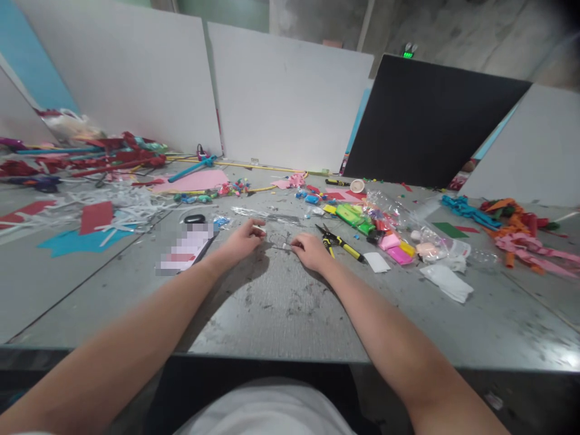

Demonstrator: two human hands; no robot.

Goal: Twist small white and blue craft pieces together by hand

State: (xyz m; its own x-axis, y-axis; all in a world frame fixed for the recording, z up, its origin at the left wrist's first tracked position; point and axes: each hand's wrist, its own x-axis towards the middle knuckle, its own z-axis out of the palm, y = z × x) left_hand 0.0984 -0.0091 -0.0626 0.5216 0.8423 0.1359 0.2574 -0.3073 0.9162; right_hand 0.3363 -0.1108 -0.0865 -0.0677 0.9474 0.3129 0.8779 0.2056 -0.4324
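Bit (pixel 284 246), white, by R hand (pixel 310 251) fingertips (pixel 295 244), poss. touching.

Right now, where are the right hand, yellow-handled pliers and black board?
Right hand (pixel 310 251), head view: back of the hand.
Yellow-handled pliers (pixel 344 244), head view: a handle.
Black board (pixel 428 124), head view: its middle.
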